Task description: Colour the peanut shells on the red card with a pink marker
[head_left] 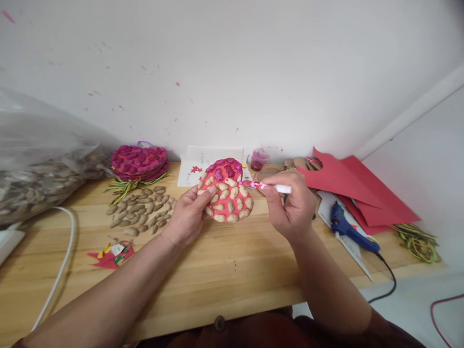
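"Peanuts (pixel 224 194) all over! Where is that bumpy red board (pixel 227 199)?"

"Right in front of me, held up over the table (pixel 232 285). My left hand (pixel 190 212) grips its left edge, thumb on top (the fingers underneath are hidden)."

"Is it heavy?"

"I think it's light and stiff. The shells could crack with a hard squeeze, so the edge is the best place to hold. The shiny pink peanuts (pixel 229 170) at the far end may be wet and slippery, so I'd not grab there."

"Which way does it point?"

"Its long way runs away from me, with the small end toward the wall (pixel 217 72) and the fat end toward me."

"And your right hand (pixel 293 205)?"

"Closed around a pen (pixel 255 184), which should be light and hard. It lies sideways, tip pointing left at the board. I can't tell if the tip touches."
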Available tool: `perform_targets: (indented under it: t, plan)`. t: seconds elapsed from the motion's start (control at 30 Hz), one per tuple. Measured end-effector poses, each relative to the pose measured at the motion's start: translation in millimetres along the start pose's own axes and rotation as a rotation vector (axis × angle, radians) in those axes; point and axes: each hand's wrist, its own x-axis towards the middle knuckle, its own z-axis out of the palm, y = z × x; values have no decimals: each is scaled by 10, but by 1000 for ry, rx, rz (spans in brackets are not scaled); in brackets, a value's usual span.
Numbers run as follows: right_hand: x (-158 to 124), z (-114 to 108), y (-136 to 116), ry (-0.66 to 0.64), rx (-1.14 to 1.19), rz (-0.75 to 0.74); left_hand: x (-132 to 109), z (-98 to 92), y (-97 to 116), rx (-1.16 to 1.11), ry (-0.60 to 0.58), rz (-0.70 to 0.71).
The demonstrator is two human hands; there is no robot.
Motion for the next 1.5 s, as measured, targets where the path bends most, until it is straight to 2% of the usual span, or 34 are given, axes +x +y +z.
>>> perform_targets:
  t: [0.17,0.4,0.7,0.9,1.07,1.27,1.5]
  plan:
    - [-8,-8,22,43,-5,11,-3,-2,3,20,-11,0]
    - [4,10,0,-19,-46,-42,-12,13,4,97,-28,62]
    - [4,21,-6,-2,-48,-56,-69,-66,66,544,1,301]
    - [6,31,-30,-56,-78,-69,-95,-74,60,751,35,425]
    - [3,36,-40,-81,-95,-82,-99,-66,72,713,63,422]
    - [9,33,-50,-80,-107,-85,-111,-54,84,798,58,455]
    - [6,32,-41,-82,-108,-94,-81,-85,48,670,49,375]
